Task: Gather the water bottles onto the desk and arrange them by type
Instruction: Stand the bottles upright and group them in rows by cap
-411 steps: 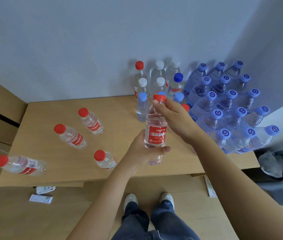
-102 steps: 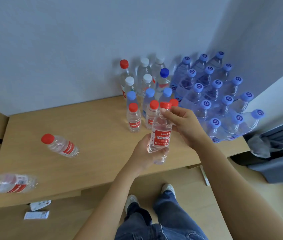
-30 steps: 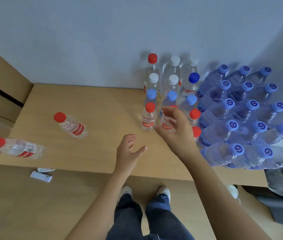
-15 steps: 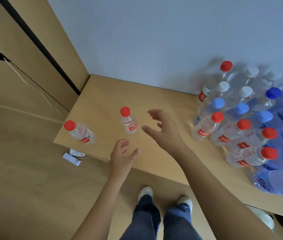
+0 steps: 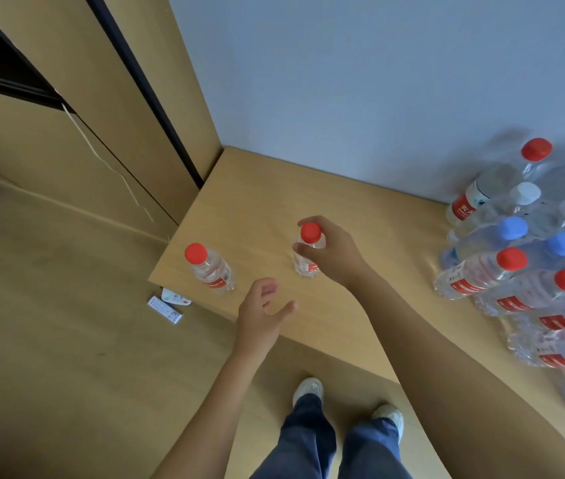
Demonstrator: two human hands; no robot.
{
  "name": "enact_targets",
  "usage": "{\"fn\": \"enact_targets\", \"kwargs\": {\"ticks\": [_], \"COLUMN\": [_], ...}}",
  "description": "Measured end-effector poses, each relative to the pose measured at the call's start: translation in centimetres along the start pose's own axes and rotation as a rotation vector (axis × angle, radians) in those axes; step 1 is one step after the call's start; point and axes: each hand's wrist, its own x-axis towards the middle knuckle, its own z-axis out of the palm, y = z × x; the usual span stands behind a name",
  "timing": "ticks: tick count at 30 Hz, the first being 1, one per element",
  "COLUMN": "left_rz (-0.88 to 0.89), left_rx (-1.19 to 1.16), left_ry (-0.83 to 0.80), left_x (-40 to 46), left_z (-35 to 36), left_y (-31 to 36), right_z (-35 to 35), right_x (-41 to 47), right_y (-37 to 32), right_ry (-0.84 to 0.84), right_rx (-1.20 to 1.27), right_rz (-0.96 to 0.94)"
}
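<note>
Setting: plain indoor room, most likely an office or a bedroom-type space; which of the two cannot be told. Evidence: light wood desk (image 5: 267, 188) set into a corner against a bare pale blue-grey wall (image 5: 360, 74); tall cabinet (image 5: 66, 108) in matching wood with dark gaps between panels at far left; wood-look floor (image 5: 49, 340) of the same tone. Many water bottles (image 5: 502, 243) crowd the right end of the desk. Two small packets (image 5: 165, 308) lie on the floor near the desk's left corner.
</note>
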Motion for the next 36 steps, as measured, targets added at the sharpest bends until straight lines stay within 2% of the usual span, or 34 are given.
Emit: {"fn": "enact_targets", "kwargs": {"ticks": [5,11,18,22,27,36], "left_rz": [0.009,0.147,0.134,0.114,0.095,0.072], "left_rx": [0.067,0.242,0.113,0.072,0.091,0.101], "left_ry": [-0.064,-0.248,-0.493,-0.600,-0.695,-0.819], "left_x": [0.2,0.1,-1.9,-3.0,-4.1,-5.8], "left_z": [0.6,2.6,5.3,6.9,8.7,12.2], "left_y": [0.4,1.6,5.6,7.9,9.7,11.1], "right_z": [-0.4,-3.6,-8.0,-10.8,-13.7,-17.8], "right_x": [-1.0,-2.8,-4.9,-6.2,-7.9,-10.6], "right_y": [1.0,-0.1,-2.4,-2.7,-2.6,-1.1], "right_ry": [0.075,0.128,0.231,0.273,0.180,0.203], "right_rx": [0.147,0.087,0.003,0.034,0.205,0.235], "right_rz": [0.044,0.070,0.015,0.022,0.046,0.091]}}
